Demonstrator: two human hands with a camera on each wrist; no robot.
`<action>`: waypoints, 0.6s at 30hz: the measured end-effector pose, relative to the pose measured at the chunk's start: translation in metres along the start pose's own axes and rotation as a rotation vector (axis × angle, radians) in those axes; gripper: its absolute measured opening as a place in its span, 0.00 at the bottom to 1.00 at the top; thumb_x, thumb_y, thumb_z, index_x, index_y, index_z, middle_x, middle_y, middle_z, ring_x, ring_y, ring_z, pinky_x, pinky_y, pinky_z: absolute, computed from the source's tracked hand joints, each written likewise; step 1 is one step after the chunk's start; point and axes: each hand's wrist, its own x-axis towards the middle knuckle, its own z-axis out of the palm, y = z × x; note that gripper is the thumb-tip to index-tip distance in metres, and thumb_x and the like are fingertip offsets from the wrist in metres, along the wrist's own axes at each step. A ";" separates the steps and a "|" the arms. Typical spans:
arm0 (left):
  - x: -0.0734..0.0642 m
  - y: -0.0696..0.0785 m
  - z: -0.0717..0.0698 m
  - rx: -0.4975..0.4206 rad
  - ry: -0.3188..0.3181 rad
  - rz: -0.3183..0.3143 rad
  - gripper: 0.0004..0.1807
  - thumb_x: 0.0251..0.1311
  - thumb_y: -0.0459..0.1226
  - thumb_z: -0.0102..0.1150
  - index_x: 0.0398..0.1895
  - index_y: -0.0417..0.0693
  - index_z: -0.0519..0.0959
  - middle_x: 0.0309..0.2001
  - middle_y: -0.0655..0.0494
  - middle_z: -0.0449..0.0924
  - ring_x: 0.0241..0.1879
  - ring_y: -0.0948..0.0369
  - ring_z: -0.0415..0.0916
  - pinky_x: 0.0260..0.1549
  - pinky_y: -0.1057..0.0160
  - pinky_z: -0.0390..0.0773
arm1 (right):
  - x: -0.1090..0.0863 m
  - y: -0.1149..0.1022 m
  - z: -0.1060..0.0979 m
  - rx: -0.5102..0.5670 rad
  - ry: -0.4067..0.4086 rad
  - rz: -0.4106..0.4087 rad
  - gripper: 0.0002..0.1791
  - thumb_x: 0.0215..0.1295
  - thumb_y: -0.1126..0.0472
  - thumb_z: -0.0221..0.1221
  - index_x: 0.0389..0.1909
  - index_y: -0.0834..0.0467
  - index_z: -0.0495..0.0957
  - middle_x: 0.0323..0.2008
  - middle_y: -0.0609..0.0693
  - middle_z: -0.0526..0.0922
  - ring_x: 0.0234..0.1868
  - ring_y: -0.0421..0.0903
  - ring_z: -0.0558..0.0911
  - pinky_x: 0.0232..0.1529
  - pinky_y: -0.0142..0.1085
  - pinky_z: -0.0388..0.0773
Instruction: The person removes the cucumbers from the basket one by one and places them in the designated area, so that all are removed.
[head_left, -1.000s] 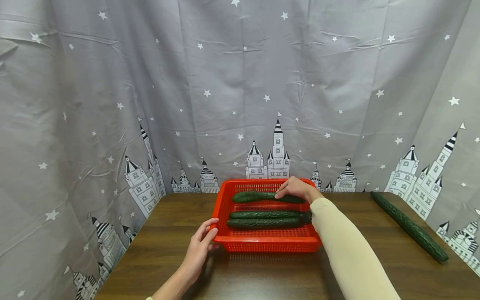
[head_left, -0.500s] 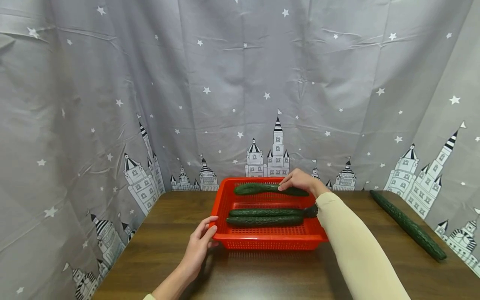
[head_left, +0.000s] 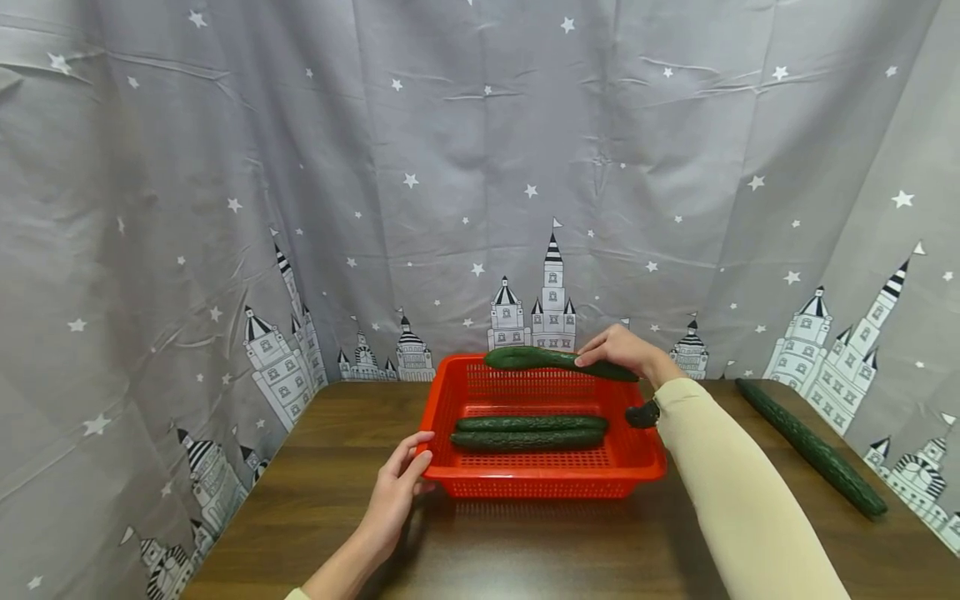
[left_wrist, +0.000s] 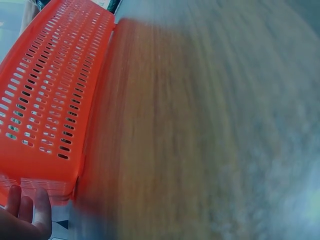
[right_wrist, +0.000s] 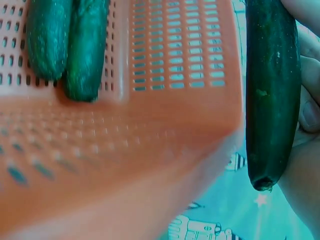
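Left hand (head_left: 393, 492) is gripping a red plastic basket (head_left: 540, 473) by its near left corner, thumb and fingers meeting at the rim. The slotted basket is sitting on a brown wood-grain surface (head_left: 525, 550). Inside, two cucumbers (head_left: 528, 440) are lying side by side on the bottom, running lengthwise and touching each other. From the right, a cream sleeve (head_left: 750, 492) is reaching past the basket's right end. Beyond the pair, the right hand (head_left: 618, 348) is holding a third cucumber (head_left: 551, 359) in the air near the back rim, fingers pinching it right of its middle; whether it is brushing the rim I cannot tell. Well apart, a fourth cucumber (head_left: 813, 448) is lying aslant toward the surface's right edge. Behind everything, a gray curtain (head_left: 450, 167) is hanging in folds, showing white stars and castles.
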 end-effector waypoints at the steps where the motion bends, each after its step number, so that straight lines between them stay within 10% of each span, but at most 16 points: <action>1: 0.000 0.000 0.000 0.001 0.001 0.001 0.22 0.73 0.42 0.55 0.67 0.50 0.71 0.58 0.42 0.74 0.46 0.60 0.78 0.45 0.57 0.81 | -0.002 0.001 -0.003 0.007 0.001 0.005 0.18 0.54 0.55 0.74 0.44 0.60 0.89 0.49 0.56 0.88 0.54 0.45 0.81 0.51 0.32 0.77; 18: -0.001 -0.001 0.001 0.028 0.011 0.028 0.21 0.73 0.42 0.55 0.66 0.48 0.72 0.57 0.41 0.75 0.45 0.61 0.77 0.45 0.56 0.81 | -0.036 0.019 -0.050 0.092 0.060 0.096 0.26 0.59 0.52 0.71 0.53 0.65 0.84 0.55 0.61 0.84 0.56 0.52 0.81 0.50 0.38 0.82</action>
